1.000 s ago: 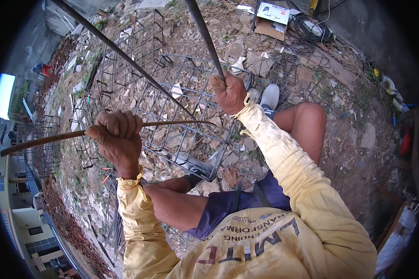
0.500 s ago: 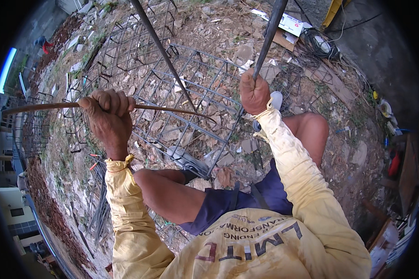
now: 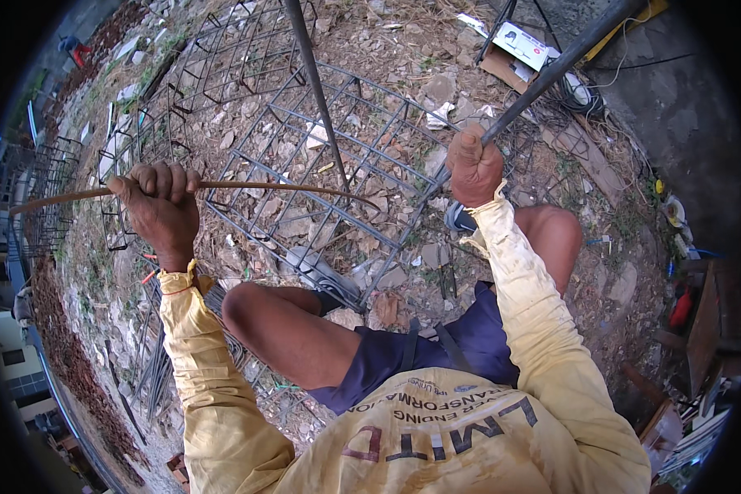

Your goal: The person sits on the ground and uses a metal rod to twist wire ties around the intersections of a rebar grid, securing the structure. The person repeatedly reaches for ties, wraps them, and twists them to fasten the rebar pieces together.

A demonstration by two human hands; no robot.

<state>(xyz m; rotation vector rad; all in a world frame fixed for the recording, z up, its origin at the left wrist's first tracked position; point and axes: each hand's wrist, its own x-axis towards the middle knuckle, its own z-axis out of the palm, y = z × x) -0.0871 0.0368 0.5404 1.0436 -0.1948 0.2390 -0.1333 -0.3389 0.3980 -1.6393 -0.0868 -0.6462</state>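
Rod (image 3: pixel 247 186) ends cut off beyond hands (image 3: pixel 160 206)

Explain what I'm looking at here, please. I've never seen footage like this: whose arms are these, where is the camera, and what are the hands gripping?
This is one picture from a wide fisheye camera worn on a person's head, looking down, so straight edges bend near the rim. The arms in yellow sleeves coming up from the bottom are the wearer's own, and the bare knees and blue shorts belong to the same person.

The left hand is closed around a thin rusty brown rod that runs roughly level across the view. The right hand grips a thicker dark steel bar slanting up to the right. A second dark bar rises between the hands; nobody holds it.

Below lies a grey rebar cage on rubble-strewn ground, with a cardboard box beyond it.
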